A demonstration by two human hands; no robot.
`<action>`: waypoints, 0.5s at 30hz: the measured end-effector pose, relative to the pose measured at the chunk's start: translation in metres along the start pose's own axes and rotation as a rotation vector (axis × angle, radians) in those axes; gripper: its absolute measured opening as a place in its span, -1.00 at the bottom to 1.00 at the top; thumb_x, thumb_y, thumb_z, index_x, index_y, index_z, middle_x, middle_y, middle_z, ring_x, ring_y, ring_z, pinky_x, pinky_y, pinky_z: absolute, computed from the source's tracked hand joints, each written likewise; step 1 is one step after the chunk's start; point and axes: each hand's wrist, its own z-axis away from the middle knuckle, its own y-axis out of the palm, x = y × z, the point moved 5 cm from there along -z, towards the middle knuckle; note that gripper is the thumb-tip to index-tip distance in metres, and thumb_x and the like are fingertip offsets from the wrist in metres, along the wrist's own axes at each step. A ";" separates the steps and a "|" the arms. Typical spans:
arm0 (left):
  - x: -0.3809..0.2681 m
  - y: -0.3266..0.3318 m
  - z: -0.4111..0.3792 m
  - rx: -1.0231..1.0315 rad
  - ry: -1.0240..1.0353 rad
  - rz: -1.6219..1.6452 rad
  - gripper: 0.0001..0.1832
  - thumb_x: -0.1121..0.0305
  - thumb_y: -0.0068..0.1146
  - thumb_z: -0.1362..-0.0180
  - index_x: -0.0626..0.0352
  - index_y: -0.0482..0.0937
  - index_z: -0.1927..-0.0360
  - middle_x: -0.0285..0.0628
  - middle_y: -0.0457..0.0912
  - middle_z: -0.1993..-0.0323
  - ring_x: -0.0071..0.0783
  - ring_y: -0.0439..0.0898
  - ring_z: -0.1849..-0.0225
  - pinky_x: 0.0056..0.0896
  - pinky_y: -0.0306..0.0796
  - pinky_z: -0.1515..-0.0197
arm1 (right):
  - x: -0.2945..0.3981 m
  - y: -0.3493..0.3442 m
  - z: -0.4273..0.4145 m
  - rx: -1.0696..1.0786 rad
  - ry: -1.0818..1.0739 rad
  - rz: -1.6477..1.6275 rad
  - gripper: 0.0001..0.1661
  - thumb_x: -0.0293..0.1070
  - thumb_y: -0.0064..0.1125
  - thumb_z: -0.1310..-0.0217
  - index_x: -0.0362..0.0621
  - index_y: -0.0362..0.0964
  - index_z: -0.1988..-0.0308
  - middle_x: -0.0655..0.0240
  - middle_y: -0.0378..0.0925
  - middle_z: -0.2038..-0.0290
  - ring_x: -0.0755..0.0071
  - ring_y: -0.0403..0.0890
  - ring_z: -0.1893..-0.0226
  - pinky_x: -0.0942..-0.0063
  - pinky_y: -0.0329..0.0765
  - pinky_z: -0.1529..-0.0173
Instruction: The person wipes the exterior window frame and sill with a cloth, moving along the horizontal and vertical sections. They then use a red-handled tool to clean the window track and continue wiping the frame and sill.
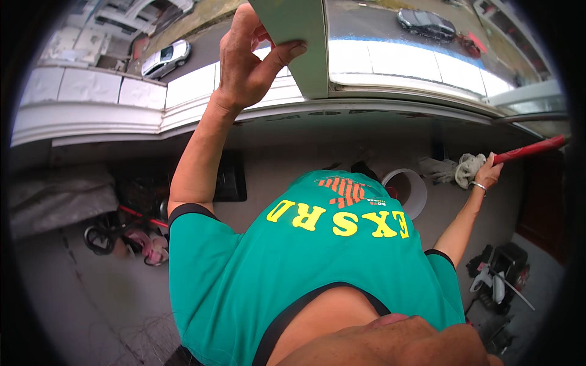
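Observation:
My left hand is raised to the window and grips the edge of a pale green window frame upright. Its thumb lies on the near face, while the fingers curl around the far side. Out to the right, my right hand, with a bracelet at the wrist, holds a red handle that slants up toward the window's right side. What the handle's far end carries cannot be made out. A bunched greyish-white cloth is at the same hand, its loose part trailing left.
A white bucket stands on the floor before me, something red inside. The window sill runs across in front. Outside are a white-tiled ledge and parked cars. Assorted items lie at right, a grey cover at left.

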 end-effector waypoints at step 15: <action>0.017 -0.148 0.082 -0.100 -0.383 -0.049 -0.30 0.75 0.14 -0.24 0.23 0.27 -0.45 -0.20 0.53 -0.19 -0.37 0.52 -0.21 -0.27 0.49 -0.24 | -0.062 -0.002 -0.026 0.035 -0.017 0.074 -0.25 0.21 0.15 -0.37 -0.37 0.45 -0.06 -0.21 0.64 0.07 -0.29 0.65 0.04 -0.04 0.53 -0.04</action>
